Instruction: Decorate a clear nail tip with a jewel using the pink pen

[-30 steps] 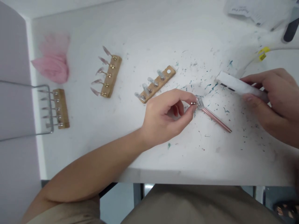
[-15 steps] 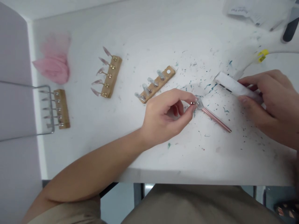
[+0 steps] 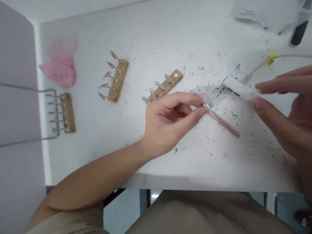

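Observation:
My left hand (image 3: 170, 120) pinches a small clear nail tip on a metal peg (image 3: 207, 101) between thumb and forefinger, just above the white table (image 3: 170, 39). A rose-gold pen (image 3: 223, 123) lies on the table right under it. My right hand (image 3: 287, 107) is at the right edge with its fingers stretched out and apart. Its fingertips sit at either side of the near end of a white bar-shaped device (image 3: 237, 87), which has a cable plugged into it.
Three wooden strips carrying nail tips lie to the left (image 3: 167, 85), (image 3: 117, 79), (image 3: 65, 113), the last under a wire frame (image 3: 48, 113). A pink cloth (image 3: 60, 66) sits far left. Papers (image 3: 263, 13), a dark handle (image 3: 298, 29) and a yellow-tagged cable (image 3: 271, 58) are top right. Teal flecks cover the table.
My right hand has opened its fingers from a closed grip on the white device. My left hand has lifted the nail tip slightly off the table.

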Tool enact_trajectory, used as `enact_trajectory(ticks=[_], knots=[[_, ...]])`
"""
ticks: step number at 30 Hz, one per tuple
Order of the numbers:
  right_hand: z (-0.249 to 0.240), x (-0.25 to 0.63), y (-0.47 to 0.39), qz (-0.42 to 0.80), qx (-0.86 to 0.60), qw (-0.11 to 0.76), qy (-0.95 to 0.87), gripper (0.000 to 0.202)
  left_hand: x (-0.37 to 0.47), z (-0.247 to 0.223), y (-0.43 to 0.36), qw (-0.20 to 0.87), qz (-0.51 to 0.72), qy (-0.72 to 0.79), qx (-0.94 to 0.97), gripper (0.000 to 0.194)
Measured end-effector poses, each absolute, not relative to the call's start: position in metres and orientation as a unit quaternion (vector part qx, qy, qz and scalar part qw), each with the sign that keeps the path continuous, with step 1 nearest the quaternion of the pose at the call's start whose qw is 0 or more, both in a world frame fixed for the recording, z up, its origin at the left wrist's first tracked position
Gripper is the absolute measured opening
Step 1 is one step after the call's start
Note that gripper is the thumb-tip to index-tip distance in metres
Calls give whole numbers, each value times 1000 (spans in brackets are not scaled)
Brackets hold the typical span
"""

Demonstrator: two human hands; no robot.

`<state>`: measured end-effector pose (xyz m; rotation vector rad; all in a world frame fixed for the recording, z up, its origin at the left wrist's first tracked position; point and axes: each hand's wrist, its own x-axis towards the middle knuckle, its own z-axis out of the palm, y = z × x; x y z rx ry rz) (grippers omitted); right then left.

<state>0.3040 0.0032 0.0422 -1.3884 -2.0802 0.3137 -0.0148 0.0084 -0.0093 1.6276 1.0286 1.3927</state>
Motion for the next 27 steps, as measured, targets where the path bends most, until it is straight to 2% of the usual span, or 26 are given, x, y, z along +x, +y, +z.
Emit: enact_trajectory(ticks=[2, 6, 9, 15, 18, 22, 27], knots=[[46, 290, -4, 179, -464, 335, -800, 25, -13, -3, 2, 443, 526, 410, 599, 23], [49, 270, -13, 249, -427, 339, -801, 16, -6, 9, -7, 553, 513, 389, 529, 5], [49, 262, -17, 256, -443, 322, -797, 14, -1, 13, -10, 585, 511, 375, 506, 19], [42, 262, -19, 287, -465, 331, -769, 24, -2, 16, -14, 573, 469, 382, 553, 16], [35, 274, -17, 287, -485, 324, -760, 32, -4, 17, -16, 564, 470, 344, 585, 27], [14, 313, -14, 269, -529, 284, -753, 61, -4, 15, -15, 565, 473, 305, 603, 40], [-12, 347, -14, 279, -532, 323, -731, 65, -2, 15, -15, 558, 472, 275, 624, 53]])
